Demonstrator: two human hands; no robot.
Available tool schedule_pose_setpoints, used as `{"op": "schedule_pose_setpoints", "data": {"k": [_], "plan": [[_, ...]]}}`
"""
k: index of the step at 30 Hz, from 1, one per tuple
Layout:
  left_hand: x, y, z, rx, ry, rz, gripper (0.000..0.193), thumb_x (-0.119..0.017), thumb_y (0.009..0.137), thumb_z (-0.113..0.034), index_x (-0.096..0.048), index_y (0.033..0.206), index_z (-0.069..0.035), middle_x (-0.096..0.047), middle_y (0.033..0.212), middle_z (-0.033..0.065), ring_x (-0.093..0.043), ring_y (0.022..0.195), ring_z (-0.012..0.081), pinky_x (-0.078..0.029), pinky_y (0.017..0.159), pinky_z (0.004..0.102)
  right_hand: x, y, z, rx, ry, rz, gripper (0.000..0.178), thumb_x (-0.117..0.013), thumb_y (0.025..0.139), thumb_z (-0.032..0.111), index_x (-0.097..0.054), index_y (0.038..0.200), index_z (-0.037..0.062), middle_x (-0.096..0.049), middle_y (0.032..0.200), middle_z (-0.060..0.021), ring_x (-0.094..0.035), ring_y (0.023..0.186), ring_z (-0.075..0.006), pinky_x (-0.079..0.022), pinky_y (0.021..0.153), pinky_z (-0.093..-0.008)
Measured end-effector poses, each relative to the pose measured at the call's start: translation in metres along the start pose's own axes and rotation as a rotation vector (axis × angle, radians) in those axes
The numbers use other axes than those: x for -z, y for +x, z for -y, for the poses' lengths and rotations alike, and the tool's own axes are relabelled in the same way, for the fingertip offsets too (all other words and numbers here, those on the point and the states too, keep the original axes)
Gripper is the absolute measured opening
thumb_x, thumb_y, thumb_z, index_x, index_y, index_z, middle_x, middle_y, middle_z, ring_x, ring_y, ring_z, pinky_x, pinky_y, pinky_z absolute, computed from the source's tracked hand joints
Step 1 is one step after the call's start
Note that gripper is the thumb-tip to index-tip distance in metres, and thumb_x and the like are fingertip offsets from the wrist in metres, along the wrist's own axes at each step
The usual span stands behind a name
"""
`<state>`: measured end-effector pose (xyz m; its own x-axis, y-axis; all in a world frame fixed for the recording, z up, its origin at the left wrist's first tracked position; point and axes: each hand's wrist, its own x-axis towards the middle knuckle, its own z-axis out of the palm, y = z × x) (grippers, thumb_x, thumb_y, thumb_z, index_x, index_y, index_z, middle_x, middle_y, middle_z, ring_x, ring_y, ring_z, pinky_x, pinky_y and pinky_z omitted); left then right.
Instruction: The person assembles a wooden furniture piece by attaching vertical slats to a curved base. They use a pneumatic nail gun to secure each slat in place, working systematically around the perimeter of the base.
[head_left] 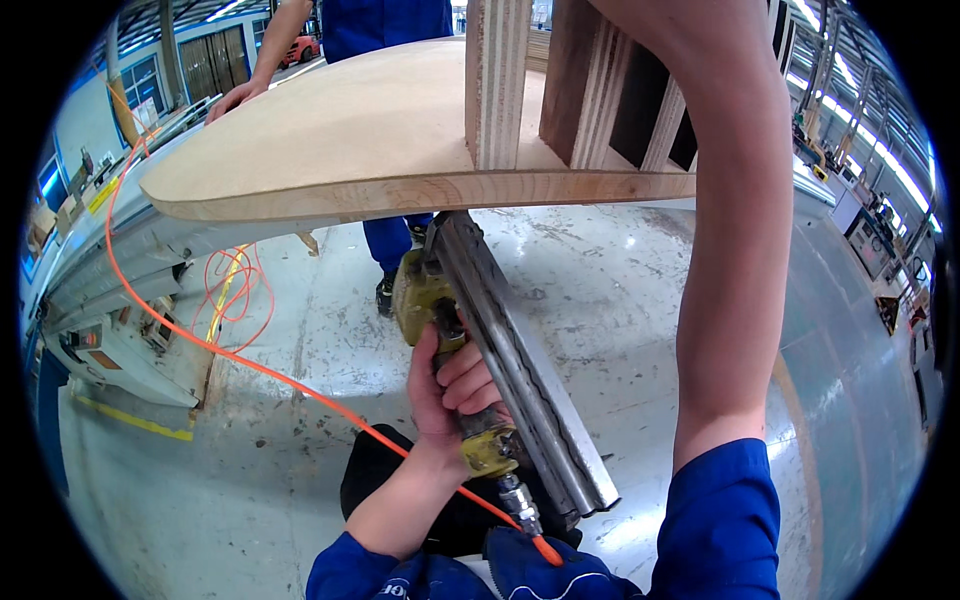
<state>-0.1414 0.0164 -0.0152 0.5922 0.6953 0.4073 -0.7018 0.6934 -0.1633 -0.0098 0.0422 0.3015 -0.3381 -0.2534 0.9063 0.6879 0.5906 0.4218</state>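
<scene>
Yellow nail gun (440, 300) sits clenched in my left hand (450, 385), muzzle up against the plywood panel (330, 140) above; my right hand is hidden overhead, grip unknowable.

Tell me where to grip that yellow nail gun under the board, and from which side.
Grip the nail gun by its handle, from the left, as the left hand does: the long steel magazine blocks the right side, and the orange hose leaves at the butt.

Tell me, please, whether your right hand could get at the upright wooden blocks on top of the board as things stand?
Probably yes. The right arm already rises past the board edge beside the wooden blocks, with nothing between; the hand itself is out of view.
</scene>
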Motion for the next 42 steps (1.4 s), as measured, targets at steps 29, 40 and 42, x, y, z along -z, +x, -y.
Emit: {"op": "schedule_pose_setpoints", "data": {"k": [29, 40, 42], "plan": [[0.019, 0.019, 0.031, 0.052, -0.066, 0.115, 0.039, -0.075, 0.095, -0.031, -0.062, 0.124, -0.008, -0.054, 0.066, -0.0123, -0.048, 0.05, -0.0041, -0.042, 0.05, 0.0137, 0.006, 0.0, 0.011, 0.014, -0.095, 0.047, 0.022, -0.068, 0.084, 0.022, -0.067, 0.081, -0.0004, -0.06, 0.062, -0.0191, -0.062, 0.058, -0.0365, -0.049, 0.058, -0.0436], [0.004, 0.019, 0.037, 0.056, -0.089, 0.049, 0.031, -0.073, 0.096, -0.032, -0.062, 0.114, -0.009, -0.054, 0.061, -0.0122, -0.054, 0.049, -0.0039, -0.046, 0.051, 0.0134, 0.016, 0.007, 0.009, -0.087, 0.078, 0.139, 0.02, -0.068, 0.085, 0.02, -0.068, 0.083, 0.0003, -0.064, 0.065, -0.0156, -0.065, 0.059, -0.0324, -0.051, 0.06, -0.0419], [0.003, 0.018, 0.036, 0.055, -0.084, 0.054, 0.03, -0.073, 0.096, -0.032, -0.062, 0.113, -0.009, -0.053, 0.06, -0.0122, -0.052, 0.048, -0.0037, -0.044, 0.049, 0.0136, 0.001, 0.001, -0.003, -0.013, -0.033, 0.088, 0.02, -0.068, 0.085, 0.02, -0.07, 0.087, 0.0008, -0.065, 0.067, -0.0153, -0.065, 0.061, -0.0326, -0.051, 0.062, -0.0422]]}}
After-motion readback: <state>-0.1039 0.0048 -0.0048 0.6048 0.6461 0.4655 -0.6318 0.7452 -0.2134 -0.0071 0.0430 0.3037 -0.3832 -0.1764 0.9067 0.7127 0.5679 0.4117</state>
